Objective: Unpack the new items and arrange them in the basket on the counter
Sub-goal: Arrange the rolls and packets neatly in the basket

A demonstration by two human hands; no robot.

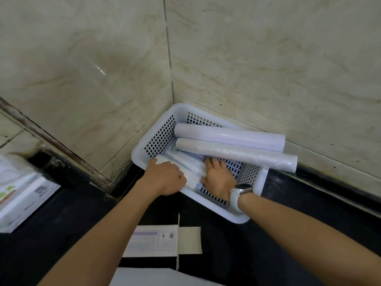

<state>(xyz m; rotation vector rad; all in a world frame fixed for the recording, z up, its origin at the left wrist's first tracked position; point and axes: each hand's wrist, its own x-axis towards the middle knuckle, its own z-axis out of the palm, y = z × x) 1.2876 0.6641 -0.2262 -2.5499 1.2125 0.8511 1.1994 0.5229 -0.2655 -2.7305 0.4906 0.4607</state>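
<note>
Both hands work a wrapped packet [185, 169] into the white basket [255, 183] in the worktop corner, left hand [167, 178] curled on its near end, right hand [218, 178] flat w/ fingers spread; two overhanging rolls [237, 150] could slide out if nudged.

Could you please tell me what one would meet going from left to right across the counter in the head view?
Printed packages → left hand → right hand → watch → far ends of the two rolls.
</note>
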